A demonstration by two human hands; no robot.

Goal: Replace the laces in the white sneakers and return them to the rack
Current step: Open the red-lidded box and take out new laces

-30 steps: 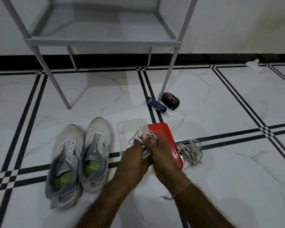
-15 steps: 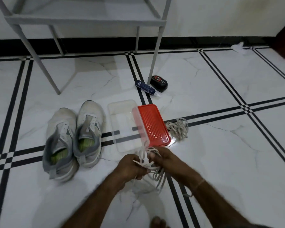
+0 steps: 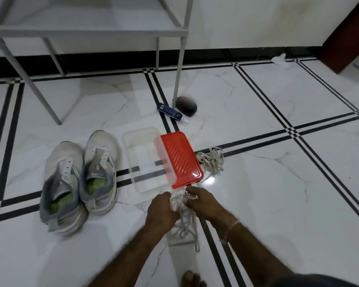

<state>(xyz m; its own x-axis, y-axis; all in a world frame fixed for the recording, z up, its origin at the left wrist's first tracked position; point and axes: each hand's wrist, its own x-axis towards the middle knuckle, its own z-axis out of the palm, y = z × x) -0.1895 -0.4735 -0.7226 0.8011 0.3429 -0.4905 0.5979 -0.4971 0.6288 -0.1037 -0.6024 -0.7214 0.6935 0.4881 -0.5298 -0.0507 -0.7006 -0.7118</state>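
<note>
Head view, looking down. White marble floor [image 3: 278,204] with black inlay lines; a grey metal rack [image 3: 91,34] stands at the far side against the wall.

Two white sneakers, left one [image 3: 60,183] and right one [image 3: 101,170], lie side by side and touching on the floor at left, in front of the rack. Their long axes run nearly parallel, toes toward the rack and heels toward the person. The eyelets carry no laces.

A clear plastic container [image 3: 133,141] sits just right of the sneakers. A red lid [image 3: 180,158] overlaps its right rim.

Both forearms reach in from the lower edge, backs of the hands up. The left hand [image 3: 162,212] and the right hand [image 3: 203,204] meet just before the container's near corner. The fingers of both curl round a white lace bundle [image 3: 184,222], whose loops trail to the floor beneath.

A second lace heap [image 3: 212,160] lies beside the lid's right edge. A blue tube [image 3: 170,110] and a dark round object [image 3: 187,103], blurred, lie at the rack's leg.
</note>
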